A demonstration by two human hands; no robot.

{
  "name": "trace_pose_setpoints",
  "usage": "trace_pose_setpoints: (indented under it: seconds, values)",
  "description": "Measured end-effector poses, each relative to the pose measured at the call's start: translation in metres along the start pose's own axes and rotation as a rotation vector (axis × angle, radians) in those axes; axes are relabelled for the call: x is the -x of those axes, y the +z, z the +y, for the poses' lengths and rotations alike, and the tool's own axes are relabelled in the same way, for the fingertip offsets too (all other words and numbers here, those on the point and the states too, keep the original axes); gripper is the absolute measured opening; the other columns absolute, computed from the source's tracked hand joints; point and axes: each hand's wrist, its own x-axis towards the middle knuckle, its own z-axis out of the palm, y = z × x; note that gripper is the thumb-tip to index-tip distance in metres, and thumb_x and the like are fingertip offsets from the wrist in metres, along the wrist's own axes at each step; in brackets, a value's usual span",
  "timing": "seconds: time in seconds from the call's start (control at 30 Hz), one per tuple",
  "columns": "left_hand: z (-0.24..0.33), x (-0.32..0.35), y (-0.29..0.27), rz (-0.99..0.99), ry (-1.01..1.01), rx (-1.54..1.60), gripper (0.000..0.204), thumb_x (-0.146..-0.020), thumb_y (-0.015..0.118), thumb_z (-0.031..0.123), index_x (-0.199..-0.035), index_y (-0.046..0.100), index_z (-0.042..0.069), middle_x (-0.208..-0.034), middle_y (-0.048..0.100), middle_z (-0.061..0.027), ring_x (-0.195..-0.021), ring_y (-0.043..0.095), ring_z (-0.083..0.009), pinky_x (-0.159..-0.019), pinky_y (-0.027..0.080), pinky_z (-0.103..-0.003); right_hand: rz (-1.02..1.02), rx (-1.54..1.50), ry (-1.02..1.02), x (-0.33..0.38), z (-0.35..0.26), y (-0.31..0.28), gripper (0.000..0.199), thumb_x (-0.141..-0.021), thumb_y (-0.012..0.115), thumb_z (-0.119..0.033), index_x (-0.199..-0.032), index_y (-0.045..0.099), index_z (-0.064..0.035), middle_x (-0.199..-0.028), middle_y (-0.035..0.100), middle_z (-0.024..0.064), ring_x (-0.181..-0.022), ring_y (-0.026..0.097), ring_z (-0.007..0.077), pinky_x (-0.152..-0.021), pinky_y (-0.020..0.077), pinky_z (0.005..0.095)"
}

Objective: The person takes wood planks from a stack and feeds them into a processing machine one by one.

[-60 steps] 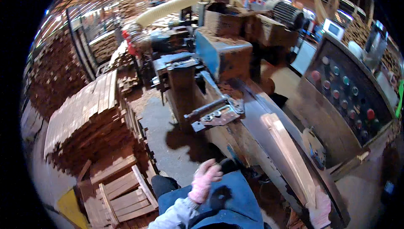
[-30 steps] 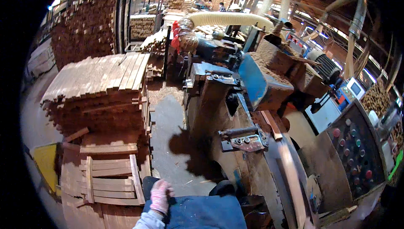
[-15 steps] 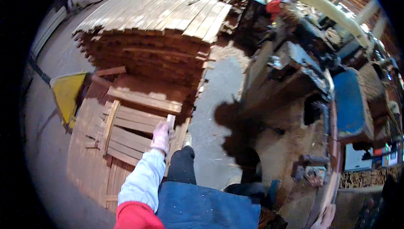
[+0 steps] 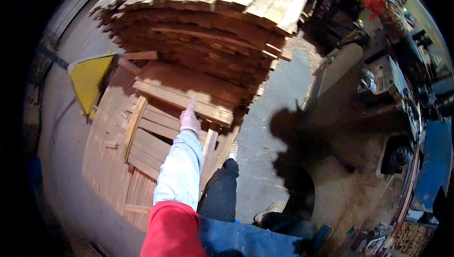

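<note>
My left hand, in a pale pink glove, reaches over a thick wooden board that lies across a low stack of planks. Its stretched fingers touch or hover just over the board's near side; which of the two I cannot tell. Close by on the right, a pale wooden strip runs lengthwise, apart from the hand. Left of the hand, another narrow strip lies on several loose slats. My right hand is outside the picture.
A tall stack of planks rises beyond the low one. To the left stands a yellow triangular metal piece. Grey floor runs along the right, then a machine bench with a blue panel.
My left hand has left the pale strip and moved forward to the thick board. The view has swung left and nearer the stacks. My right hand, earlier at the lower right, has gone out of view.
</note>
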Motion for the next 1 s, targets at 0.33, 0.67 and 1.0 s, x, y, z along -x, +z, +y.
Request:
trace_pose_setpoints:
  seconds: [0.33,0.67,1.0]
  values:
    - [-0.029,0.331,-0.012,-0.291,-0.003,-0.406,0.035,-0.089,0.074,0.029,-0.108,0.065,0.001,-0.099,0.068,-0.0062,-0.087,0.062,-0.0157,-0.078,0.053,-0.031,-0.230,-0.275,-0.480,0.039,-0.119,-0.055,0.034,-0.093,0.062,-0.023,-0.117,0.064,0.0013,-0.114,0.064,0.0193,-0.108,0.060,0.0356,-0.097,0.0460,0.0485]
    - [-0.057,0.657,-0.016,-1.597,-0.334,-0.369,0.067,-0.087,0.077,0.026,-0.140,0.044,0.001,-0.124,0.060,-0.0131,-0.114,0.057,-0.0218,-0.100,0.048,-0.035,-0.441,-0.397,-0.174,0.129,-0.086,-0.168,0.074,-0.073,0.079,-0.010,-0.140,0.048,0.0026,-0.125,0.061,0.0263,-0.115,0.061,0.0405,-0.099,0.0480,0.0415]
    - [-0.079,0.603,-0.040,-1.458,-0.381,-0.746,0.059,-0.095,0.066,0.024,-0.142,0.043,-0.001,-0.114,0.063,-0.0133,-0.092,0.064,-0.0184,-0.080,0.054,-0.030,-0.589,0.049,0.524,0.299,0.074,-0.302,0.072,-0.081,0.069,-0.013,-0.146,0.042,0.0017,-0.126,0.058,0.0251,-0.109,0.056,0.0409,-0.095,0.0446,0.0457]
